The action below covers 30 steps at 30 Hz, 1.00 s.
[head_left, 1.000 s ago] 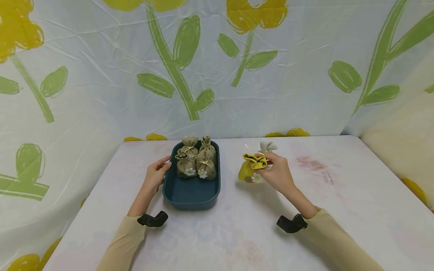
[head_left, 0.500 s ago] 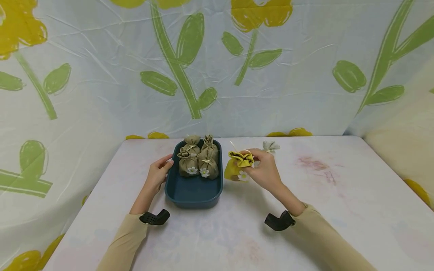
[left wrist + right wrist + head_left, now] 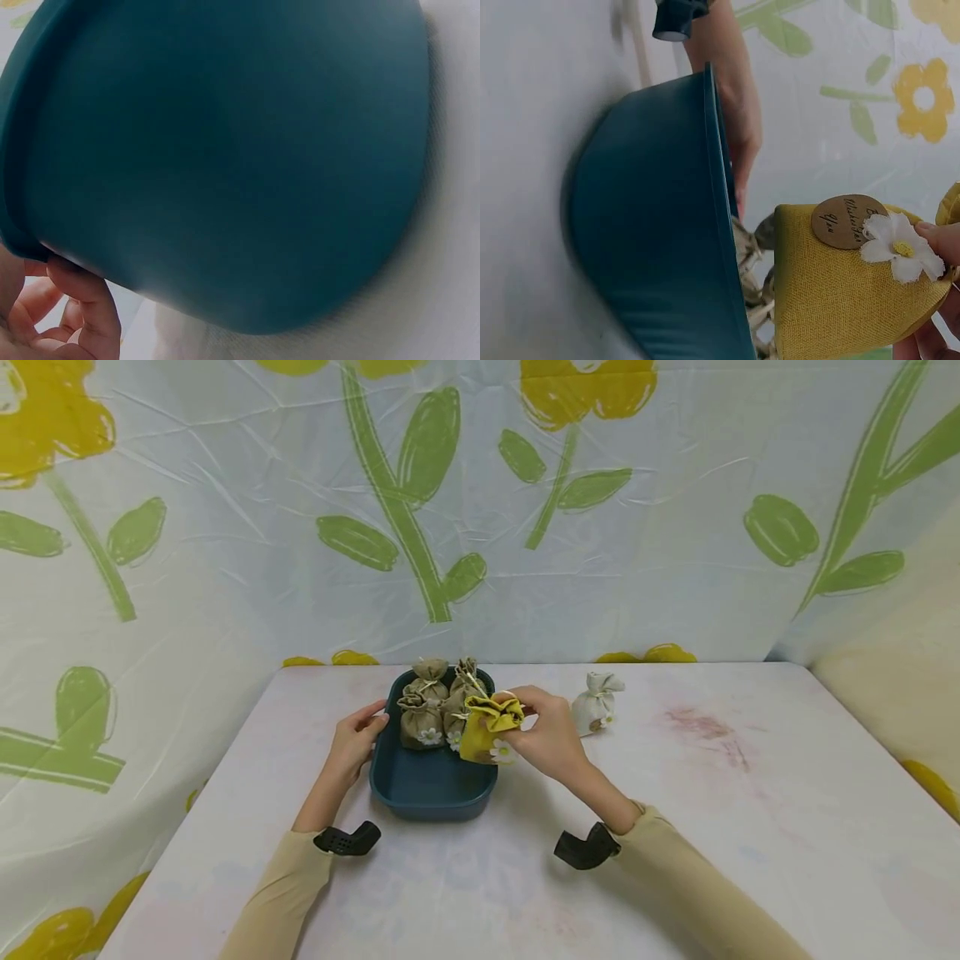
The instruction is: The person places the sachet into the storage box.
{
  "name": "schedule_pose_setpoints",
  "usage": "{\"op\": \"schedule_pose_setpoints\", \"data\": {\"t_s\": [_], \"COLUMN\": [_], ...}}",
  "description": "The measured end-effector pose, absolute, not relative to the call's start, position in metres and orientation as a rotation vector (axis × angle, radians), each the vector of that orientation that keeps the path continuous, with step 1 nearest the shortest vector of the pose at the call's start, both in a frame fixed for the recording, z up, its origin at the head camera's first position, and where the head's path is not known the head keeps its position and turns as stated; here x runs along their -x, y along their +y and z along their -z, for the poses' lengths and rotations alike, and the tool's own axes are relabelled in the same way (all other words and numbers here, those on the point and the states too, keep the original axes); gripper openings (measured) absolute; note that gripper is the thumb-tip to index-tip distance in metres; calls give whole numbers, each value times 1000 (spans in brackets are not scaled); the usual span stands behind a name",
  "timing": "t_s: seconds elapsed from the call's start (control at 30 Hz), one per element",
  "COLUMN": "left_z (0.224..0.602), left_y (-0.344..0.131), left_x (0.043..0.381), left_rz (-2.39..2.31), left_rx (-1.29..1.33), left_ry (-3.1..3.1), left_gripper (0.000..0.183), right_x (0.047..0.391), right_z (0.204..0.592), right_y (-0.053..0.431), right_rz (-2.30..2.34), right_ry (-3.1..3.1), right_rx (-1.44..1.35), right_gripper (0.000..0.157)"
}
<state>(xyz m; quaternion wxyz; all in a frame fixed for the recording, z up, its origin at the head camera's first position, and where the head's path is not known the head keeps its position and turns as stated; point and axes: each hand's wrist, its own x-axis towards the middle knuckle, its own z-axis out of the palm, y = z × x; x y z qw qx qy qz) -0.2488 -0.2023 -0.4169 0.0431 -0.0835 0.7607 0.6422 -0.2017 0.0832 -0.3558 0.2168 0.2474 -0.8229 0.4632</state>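
Note:
My right hand (image 3: pixel 551 735) grips a yellow drawstring pouch (image 3: pixel 478 742) by its gathered neck, held upright over the right rim of a dark blue tray (image 3: pixel 433 793). The right wrist view shows a white cloth flower (image 3: pixel 904 247) and a round brown tag (image 3: pixel 846 221) on the yellow cloth. At the tray's left side, my left hand (image 3: pixel 351 745) holds the rim between thumb and fingers; curled fingers (image 3: pixel 90 300) sit under the lip in the left wrist view. Several brown pouches (image 3: pixel 422 725) stand in the tray's far half, partly hidden by the yellow one.
A pale grey-white pouch (image 3: pixel 596 703) with a small flower stands on the table (image 3: pixel 675 827) to the right, behind my right hand. A flower-print cloth (image 3: pixel 570 577) hangs behind the table's far edge. Black wrist devices (image 3: pixel 587 846) sit on both forearms.
My right hand has carried the yellow pouch leftward from beside the pale pouch to over the tray, uncovering the pale one. My left hand stays on the tray rim.

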Motion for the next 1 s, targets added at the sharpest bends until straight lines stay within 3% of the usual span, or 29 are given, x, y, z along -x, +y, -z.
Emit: {"op": "schedule_pose_setpoints", "data": {"t_s": [0.57,1.0], "left_z": [417,412], "left_y": [-202,-202], "left_x": [250,247], "left_rz": [-1948,-1946], "left_rx": [292,288], "left_ry": [2342,2322], "left_gripper": [41,42], "right_x": [203,206], "right_z": [367,377], "right_y": [31,5], "right_rz": [-1408,-1356], "right_ry": [-2313,-2470], "right_rx": [-846,-764], "right_gripper": [28,27]}}
